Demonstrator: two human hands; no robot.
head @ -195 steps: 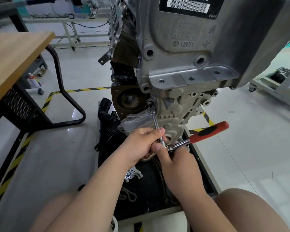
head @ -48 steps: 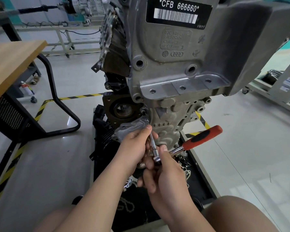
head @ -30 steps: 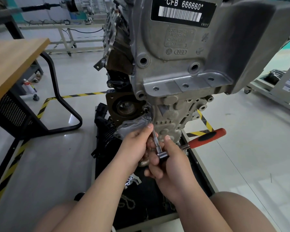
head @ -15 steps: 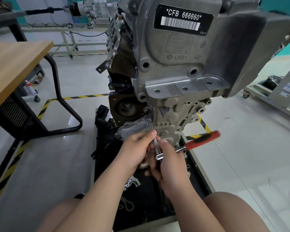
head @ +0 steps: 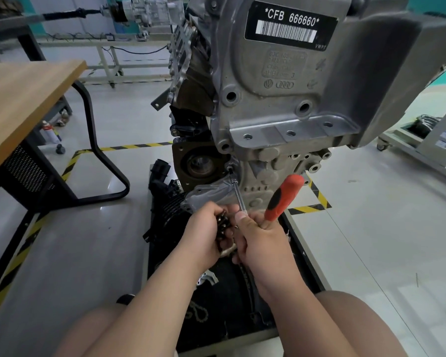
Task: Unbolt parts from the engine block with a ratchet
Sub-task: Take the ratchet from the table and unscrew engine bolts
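Right grip [head: 263,238] clenches ratchet [head: 283,195], handle toward 1 o'clock, extension [head: 238,195] seated in engine block [head: 281,104]. Left grip [head: 204,235] grasps dark small parts [head: 222,222]. Black tray [head: 300,253] at 6 o'clock contains chain [head: 198,313].

**Around the work area**

A wooden-topped table [head: 23,99] stands at the left on a bent black tube leg [head: 98,161]. Under it is a can [head: 49,131] with a red cap, near a small black caster [head: 60,149]. Yellow-and-black hazard tape [head: 134,146] runs across the grey floor [head: 371,228]. At the back, a metal assembly [head: 144,10] with a black shaft lies on a white frame bench [head: 106,45]. A wheeled cart [head: 407,146] stands at the right.
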